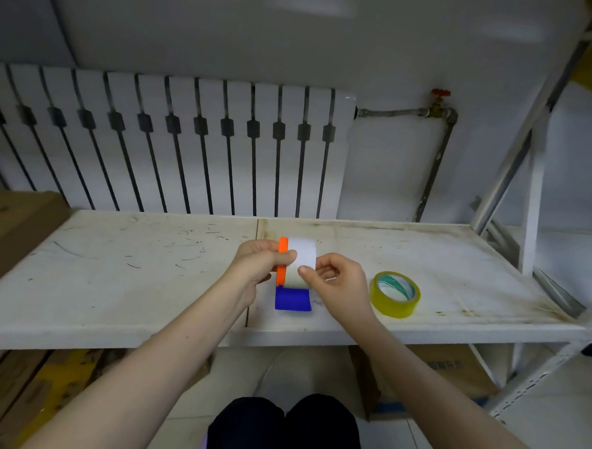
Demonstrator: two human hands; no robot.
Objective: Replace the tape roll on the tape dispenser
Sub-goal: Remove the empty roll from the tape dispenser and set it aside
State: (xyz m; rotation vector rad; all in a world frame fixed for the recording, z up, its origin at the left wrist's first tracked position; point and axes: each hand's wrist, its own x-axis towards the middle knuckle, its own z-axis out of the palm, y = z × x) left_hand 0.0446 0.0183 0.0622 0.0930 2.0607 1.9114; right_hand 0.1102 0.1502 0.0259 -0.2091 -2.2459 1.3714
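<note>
The grip of the left hand [258,262] is clenched on the tape dispenser [293,289], thumb laid across its orange side plate, while the grip of the right hand [336,281] is pinched with thumb and forefinger on the pale tape roll [301,262] seated in it. The dispenser is held at the middle of the white bench [113,283], just above or on the surface; which cannot be told. Its blue lower part is turned toward 6 o'clock, the orange plate stands upright at the 9 o'clock side of the roll, and the long axis runs from 12 to 6 o'clock. The roll's broad, smooth band is faced upward and toward the camera.

At 3 o'clock of the right hand, near but apart, a yellow tape roll [395,294] with a white and green core is lain flat. The bench top is scuffed, scratched and stained brown along the far edge. A ribbed white radiator [161,141] is seen at 12 o'clock, a cardboard box [9,230] at 9 o'clock.
</note>
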